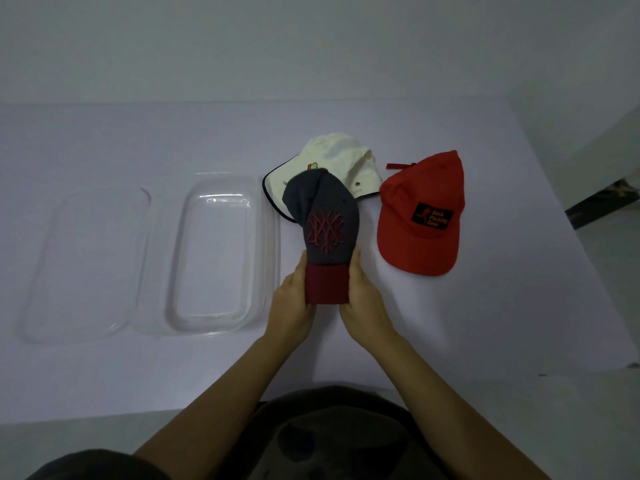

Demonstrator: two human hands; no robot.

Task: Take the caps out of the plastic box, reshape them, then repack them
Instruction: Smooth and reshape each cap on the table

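Centrally on the white table [485,306], a soft grey cap [327,223] with raised red embroidery and a stiff maroon brim stands tilted. The left hand [292,299] and right hand [363,296] clamp its brim from both sides, forearms converging. Toward the left edge lies the clear, rounded plastic box [221,258].

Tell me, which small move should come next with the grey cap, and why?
Probably press its crown round. Both hands, left hand and right hand, hold the grey cap by its brim, and the crown looks creased near the top. The plastic box lies open and empty.
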